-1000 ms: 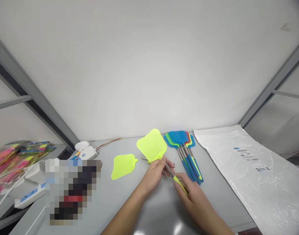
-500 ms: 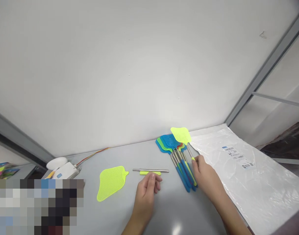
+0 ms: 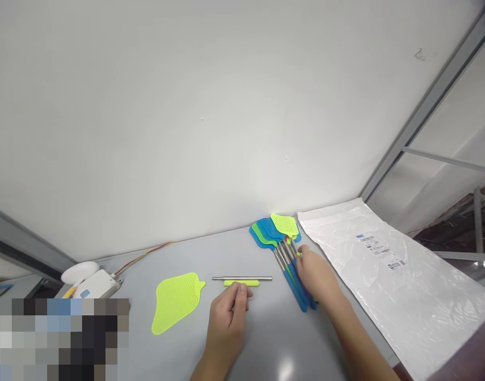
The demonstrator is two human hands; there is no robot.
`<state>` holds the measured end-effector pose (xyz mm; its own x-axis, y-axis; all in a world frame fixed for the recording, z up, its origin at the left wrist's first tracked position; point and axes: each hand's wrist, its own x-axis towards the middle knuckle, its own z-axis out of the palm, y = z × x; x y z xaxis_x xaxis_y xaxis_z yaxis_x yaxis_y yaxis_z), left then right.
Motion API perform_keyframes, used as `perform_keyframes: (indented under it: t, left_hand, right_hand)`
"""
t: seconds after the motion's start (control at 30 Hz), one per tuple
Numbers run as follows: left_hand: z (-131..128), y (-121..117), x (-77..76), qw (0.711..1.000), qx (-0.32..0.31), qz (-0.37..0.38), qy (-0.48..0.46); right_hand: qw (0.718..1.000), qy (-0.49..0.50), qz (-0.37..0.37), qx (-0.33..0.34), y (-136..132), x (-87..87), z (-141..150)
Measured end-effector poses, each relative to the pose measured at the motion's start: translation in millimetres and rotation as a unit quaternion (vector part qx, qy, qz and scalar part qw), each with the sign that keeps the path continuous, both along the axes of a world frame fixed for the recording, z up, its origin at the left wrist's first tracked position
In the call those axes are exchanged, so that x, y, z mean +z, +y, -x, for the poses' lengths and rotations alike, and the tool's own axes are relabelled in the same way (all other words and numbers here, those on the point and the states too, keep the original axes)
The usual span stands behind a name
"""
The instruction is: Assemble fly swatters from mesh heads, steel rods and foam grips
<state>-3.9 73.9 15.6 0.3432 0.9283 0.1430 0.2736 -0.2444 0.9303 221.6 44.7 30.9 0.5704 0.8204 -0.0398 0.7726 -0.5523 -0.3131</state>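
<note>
My right hand [image 3: 316, 270] is closed around the handle of a yellow-green fly swatter [image 3: 285, 225], its mesh head lying over a pile of fly swatters [image 3: 292, 280] with mostly blue handles. My left hand [image 3: 230, 312] rests on the table with fingers curled in, their tips at the edge of a yellow-green handle [image 3: 230, 283]; whether they touch it I cannot tell. Just behind that handle lies a thin metal rod [image 3: 222, 278]. To the left, a loose yellow-green swatter head [image 3: 177, 301] lies flat, its short neck pointing right.
A white plastic mailing bag [image 3: 346, 222] with a printed label covers the right of the grey table [image 3: 163, 360]. At the left stand a white device [image 3: 97, 284], a round white dish [image 3: 79, 272] and coloured wires [image 3: 145, 257]. A white wall backs the table; the lower left is pixelated.
My right hand has moved left and lowered the yellow-green swatter onto the pile. My left hand stays by the loose handle. The whole view has shifted slightly.
</note>
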Motion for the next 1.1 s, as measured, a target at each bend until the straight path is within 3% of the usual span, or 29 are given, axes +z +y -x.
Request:
perform_keyframes:
  t: [0.53,0.7,0.8,0.87,0.97,1.1]
  left_hand:
    - [3.1,10.2,-2.6,0.999,0.012,-0.035,0.034]
    - [10.2,17.5,-4.1,0.99,0.02,-0.112,0.078]
    - [23.8,28.0,4.5,0.975,0.056,-0.172,0.129]
    - [38.2,35.9,14.8,0.963,0.105,-0.19,0.156]
    - [62.9,42.5,28.3,0.946,0.188,-0.192,0.182]
    - [86.0,34.5,23.4,0.927,0.256,-0.18,0.207]
  right_hand:
    - [0.995,0.083,-0.039,0.05,-11.6,-10.9,-15.8]
    - [0.993,0.078,-0.067,0.051,-16.0,-13.7,-22.7]
    - [0.993,0.031,-0.102,0.059,-17.8,-10.6,-22.4]
    - [0.985,0.004,-0.139,0.101,-18.6,-6.7,-15.1]
    - [0.959,0.008,-0.18,0.219,-19.0,-2.1,9.2]
    - [0.912,-0.003,-0.185,0.366,-12.9,-4.2,55.5]
